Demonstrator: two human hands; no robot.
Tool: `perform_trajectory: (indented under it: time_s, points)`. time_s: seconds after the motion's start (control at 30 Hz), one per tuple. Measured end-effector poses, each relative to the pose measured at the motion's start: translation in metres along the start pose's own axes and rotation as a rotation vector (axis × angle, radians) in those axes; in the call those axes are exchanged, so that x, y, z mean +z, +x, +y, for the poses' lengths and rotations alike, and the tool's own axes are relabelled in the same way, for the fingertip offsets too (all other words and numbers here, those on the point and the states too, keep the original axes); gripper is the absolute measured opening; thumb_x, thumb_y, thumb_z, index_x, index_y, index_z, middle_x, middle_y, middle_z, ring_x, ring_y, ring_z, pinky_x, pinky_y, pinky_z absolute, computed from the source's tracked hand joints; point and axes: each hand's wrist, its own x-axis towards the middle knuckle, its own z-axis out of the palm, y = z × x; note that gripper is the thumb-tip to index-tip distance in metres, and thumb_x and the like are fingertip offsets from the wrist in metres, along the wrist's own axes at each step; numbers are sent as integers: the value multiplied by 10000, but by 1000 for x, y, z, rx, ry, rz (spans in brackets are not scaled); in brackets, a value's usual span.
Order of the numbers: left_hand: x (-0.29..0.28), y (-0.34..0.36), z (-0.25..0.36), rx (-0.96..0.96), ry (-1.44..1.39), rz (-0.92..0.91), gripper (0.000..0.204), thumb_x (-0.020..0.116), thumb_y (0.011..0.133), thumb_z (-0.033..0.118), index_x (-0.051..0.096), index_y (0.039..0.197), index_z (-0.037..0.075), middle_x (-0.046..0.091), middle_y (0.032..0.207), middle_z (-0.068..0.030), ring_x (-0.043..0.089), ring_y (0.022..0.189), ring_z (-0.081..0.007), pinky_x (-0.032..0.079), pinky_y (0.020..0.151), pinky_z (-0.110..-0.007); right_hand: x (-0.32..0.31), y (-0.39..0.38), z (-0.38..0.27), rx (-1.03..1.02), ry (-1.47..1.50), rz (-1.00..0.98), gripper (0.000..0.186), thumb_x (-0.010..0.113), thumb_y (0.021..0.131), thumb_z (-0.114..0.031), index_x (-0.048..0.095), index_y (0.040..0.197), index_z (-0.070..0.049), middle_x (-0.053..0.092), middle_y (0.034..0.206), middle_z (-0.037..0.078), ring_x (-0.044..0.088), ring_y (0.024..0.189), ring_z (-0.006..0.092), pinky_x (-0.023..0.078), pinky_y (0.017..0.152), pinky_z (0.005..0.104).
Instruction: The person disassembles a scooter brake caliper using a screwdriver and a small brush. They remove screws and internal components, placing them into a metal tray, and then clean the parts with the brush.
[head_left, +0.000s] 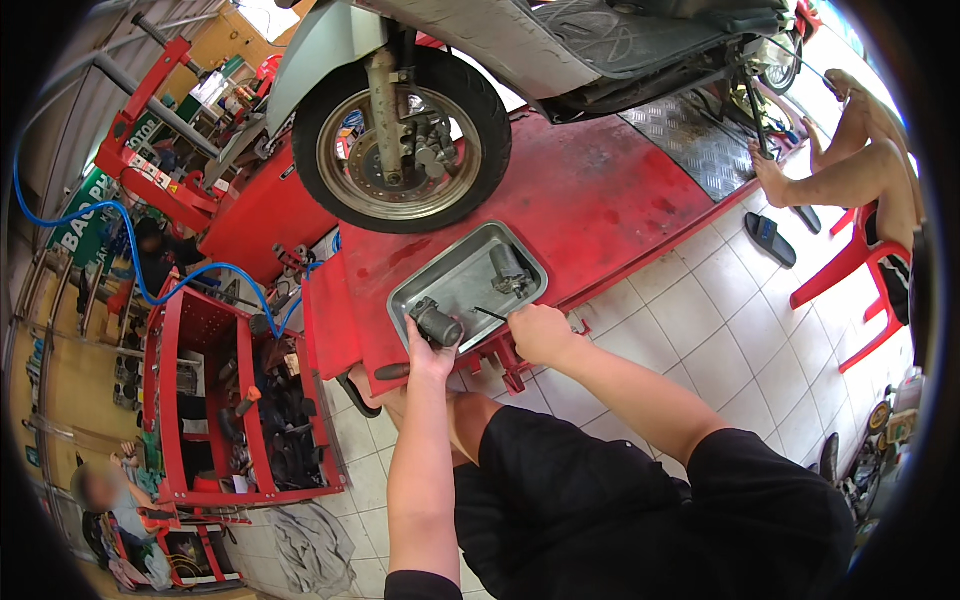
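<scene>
I count one red cart (205, 320) standing off the left end of the red surface (610, 200). At that end, by the near edge, lies one dark handle (392, 371). Next comes my left hand (432, 355), clamped around one of two metal cylinders, the left cylinder (435, 325), at the near-left corner of the one tray (465, 285); I can't tell whether it touches the metal. One front wheel (370, 165) stands just beyond the tray's far edge, so room is tight there. The tray's middle is bare. The right cylinder (510, 268) lies inside by the right edge. My right hand (543, 335) is closed on one thin dark tool (490, 314), its tip just beside the left cylinder. Rightward, the surface is open toward its far edge.

The left cylinder is dull grey and rounded, with a bulkier fitting at its far end; the right one looks similar, its fittings darker.
</scene>
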Motion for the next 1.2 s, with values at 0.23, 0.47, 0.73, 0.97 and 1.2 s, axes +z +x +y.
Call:
perform_trajectory:
  time_s: [0.23,0.47,0.73,0.97,1.2]
  points:
    - [-2,-7,3,-19,-54,-114,503,476,959,538,541,1104,62,586,945,-169,580,843,-344,508,821,-499,2,20,-23,-15,-165,-35,213,578,863,-150,713,1015,-86,706,1034,124,705,932,261,573,732,368]
    - [-1,-16,5,-36,-82,-200,546,458,951,563,524,1133,53,584,948,-173,580,875,-336,494,842,-484,-1,22,-31,-145,-164,-52,215,581,857,-153,700,1020,-79,696,1027,149,705,915,303,572,734,410]
    - [-6,-21,0,61,-99,-263,567,464,948,552,523,1148,25,579,998,-180,559,912,-325,484,864,-464,5,46,-13,-88,-113,40,182,603,793,-114,719,918,-51,714,913,161,718,840,308,578,682,409]
    - [-13,-28,4,21,-240,-338,579,462,941,564,549,1114,18,564,1036,-166,531,931,-306,463,880,-453,-2,40,-16,-112,-77,-35,202,597,801,-133,719,947,-67,712,951,164,707,899,319,562,764,424]
    - [-9,-28,-3,33,-345,-393,528,529,917,504,544,1125,19,546,1059,-158,521,940,-286,453,889,-438,-5,40,-12,-1,-93,8,197,589,831,-138,734,952,-82,716,999,143,707,933,296,564,757,409]
